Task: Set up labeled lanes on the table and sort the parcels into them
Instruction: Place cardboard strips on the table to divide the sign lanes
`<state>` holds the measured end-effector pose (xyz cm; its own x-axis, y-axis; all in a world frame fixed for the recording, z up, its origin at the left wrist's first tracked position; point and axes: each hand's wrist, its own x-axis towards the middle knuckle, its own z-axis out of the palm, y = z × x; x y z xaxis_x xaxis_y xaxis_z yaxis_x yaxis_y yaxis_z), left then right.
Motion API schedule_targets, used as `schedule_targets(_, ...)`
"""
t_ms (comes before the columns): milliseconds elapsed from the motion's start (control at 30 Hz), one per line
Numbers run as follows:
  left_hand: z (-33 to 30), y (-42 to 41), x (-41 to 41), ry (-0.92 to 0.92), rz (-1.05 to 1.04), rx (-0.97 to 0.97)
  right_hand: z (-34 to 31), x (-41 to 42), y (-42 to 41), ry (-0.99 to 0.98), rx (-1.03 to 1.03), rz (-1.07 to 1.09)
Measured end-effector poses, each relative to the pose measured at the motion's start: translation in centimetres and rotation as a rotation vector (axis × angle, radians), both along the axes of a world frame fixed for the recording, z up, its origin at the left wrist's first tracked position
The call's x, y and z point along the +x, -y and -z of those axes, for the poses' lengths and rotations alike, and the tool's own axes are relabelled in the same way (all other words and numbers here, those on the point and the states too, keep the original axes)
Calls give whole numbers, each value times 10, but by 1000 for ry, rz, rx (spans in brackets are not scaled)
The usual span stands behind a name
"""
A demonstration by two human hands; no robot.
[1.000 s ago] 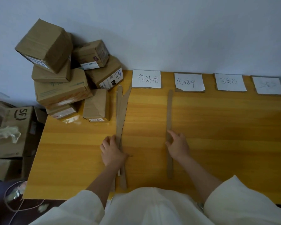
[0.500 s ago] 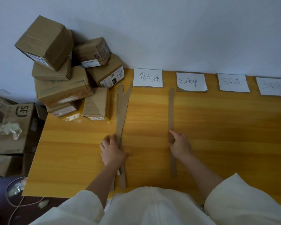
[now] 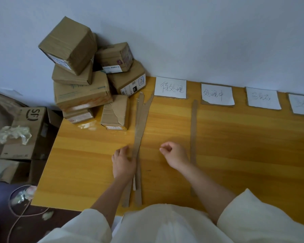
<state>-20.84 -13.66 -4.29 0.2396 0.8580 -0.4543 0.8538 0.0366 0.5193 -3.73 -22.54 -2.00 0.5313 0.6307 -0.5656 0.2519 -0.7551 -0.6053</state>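
Now, from the head view, the left hand (image 3: 124, 163) rests flat, fingers relaxed, on the left edge of a bundle of cardboard strips (image 3: 139, 130) that runs from the table's (image 3: 235, 146) near edge to the first label (image 3: 170, 87). The right hand (image 3: 175, 156) hovers between that bundle and a single strip (image 3: 193, 123), fingers loosely curled, holding nothing; the strip lies just to its right. Three more labels (image 3: 217, 94) line the far edge. Parcels (image 3: 82, 95) are heaped at the far left corner.
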Motion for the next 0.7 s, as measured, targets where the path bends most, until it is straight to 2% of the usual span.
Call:
schedule_targets(133,5,-13,-13,71,-27,-48,14,-32,-38,-248,-42,118)
schedule_targets(267,8,-21,-20,144,49,-160,30,-52,-63,-346,-85,237)
schedule_targets(467,7,-25,-25,193,72,-238,29,-66,-78,-310,-142,316)
schedule_targets(700,12,-23,-33,226,88,-266,30,-75,-77,-233,-159,218)
